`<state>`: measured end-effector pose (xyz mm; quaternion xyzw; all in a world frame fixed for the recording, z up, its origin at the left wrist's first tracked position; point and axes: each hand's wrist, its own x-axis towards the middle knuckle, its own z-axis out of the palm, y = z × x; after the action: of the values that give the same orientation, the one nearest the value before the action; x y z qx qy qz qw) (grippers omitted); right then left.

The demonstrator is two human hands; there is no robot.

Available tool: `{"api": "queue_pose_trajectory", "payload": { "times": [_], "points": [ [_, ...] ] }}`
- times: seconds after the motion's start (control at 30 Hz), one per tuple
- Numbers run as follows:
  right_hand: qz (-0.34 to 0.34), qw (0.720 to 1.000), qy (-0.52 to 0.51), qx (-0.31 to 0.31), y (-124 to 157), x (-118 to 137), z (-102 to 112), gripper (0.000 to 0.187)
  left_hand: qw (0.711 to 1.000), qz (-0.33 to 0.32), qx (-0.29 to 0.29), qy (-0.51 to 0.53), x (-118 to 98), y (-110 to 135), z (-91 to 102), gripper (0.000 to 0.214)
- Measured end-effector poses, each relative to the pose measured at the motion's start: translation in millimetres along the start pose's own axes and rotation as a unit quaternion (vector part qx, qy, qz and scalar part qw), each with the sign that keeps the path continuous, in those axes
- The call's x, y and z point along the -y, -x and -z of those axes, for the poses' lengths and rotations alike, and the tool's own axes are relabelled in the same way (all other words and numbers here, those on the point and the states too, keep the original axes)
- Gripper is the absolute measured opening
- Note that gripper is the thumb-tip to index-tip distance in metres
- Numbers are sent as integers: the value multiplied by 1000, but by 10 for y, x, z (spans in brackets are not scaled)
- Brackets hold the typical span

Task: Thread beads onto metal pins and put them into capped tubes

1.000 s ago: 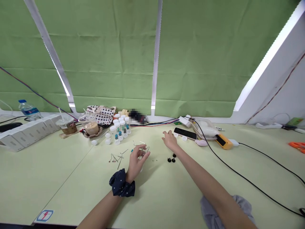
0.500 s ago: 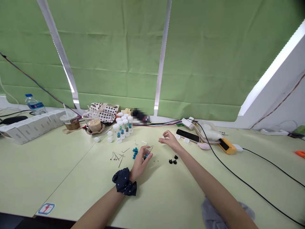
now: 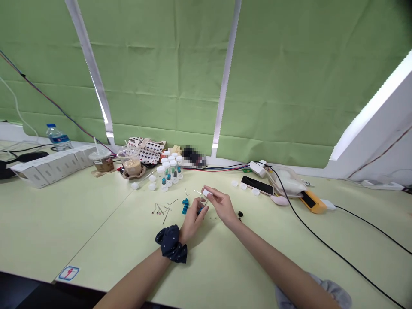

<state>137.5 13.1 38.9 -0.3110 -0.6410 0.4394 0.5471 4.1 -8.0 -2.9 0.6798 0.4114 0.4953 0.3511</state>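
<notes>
A green blind (image 3: 148, 86) hangs beyond the far edge of your pale worktop (image 3: 106, 253). Your 2 hands meet around the worktop's middle, well in from its near edge. Towards the far edge, left of your hands, stands a cluster of vials (image 3: 170, 171) with white tops. Nearer you, bent metal rods (image 3: 161, 210) lie strewn.

Your left hand (image 3: 192, 219) is curled around a clear vial (image 3: 203, 200), held over the worktop's middle with something blue low inside your grip. Just beside those knuckles, towards the left edge, sit blue pieces (image 3: 185, 206). Your right hand (image 3: 224, 208) pinches a white cap (image 3: 206, 193) between thumb and fingers, close above the vial.

A crooked cap could jam or drop if it meets the vial off-line; a slack left grip could let the vial swivel, and a knuckle could scatter the blue pieces.

The vial's long axis appears to slant up and away towards the far edge, top end to the cap, though your fingers hide most of it.
</notes>
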Motion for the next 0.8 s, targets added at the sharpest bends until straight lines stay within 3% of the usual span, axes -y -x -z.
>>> {"api": "queue_pose_trajectory", "payload": {
  "times": [0.37,0.8],
  "points": [
    [-29,999,-8,23,21,-37,-14,37,999,12,-4,-38,-7,18,-12,23],
    [5,1000,5,10,79,-54,-90,35,992,-13,-15,-124,4,-5,54,19]
  ]
}}
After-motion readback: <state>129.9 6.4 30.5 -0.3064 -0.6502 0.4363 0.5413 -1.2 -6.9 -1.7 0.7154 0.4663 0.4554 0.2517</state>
